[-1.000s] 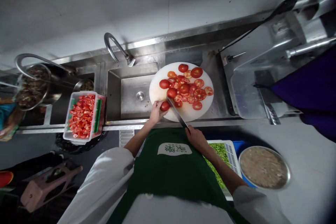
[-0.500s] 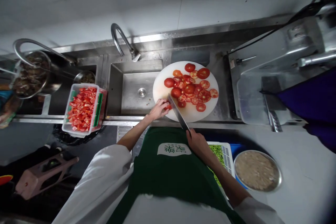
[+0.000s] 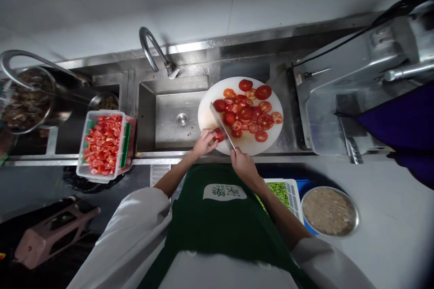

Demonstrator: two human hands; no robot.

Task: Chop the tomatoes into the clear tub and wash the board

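Note:
A round white cutting board (image 3: 249, 144) lies across the right end of a steel sink, covered with several whole tomatoes and tomato slices (image 3: 251, 110). At the board's near left edge my left hand (image 3: 204, 142) holds down a small piece of red tomato (image 3: 219, 135). My right hand (image 3: 242, 165) grips the handle of a knife (image 3: 221, 125), whose blade runs up and left across the board right beside that piece.
The sink basin (image 3: 169, 119) with a curved tap (image 3: 154, 52) is left of the board. A plastic tub of cut tomato (image 3: 105, 144) sits further left, beside pots. A metal machine (image 3: 356, 95) stands right. A green-filled crate (image 3: 283, 192) and a metal bowl (image 3: 328, 212) sit low right.
My right hand has pushed forward toward the board, sliding the knife blade further up and left past the tomato piece. My left hand stays on that piece, which now looks smaller.

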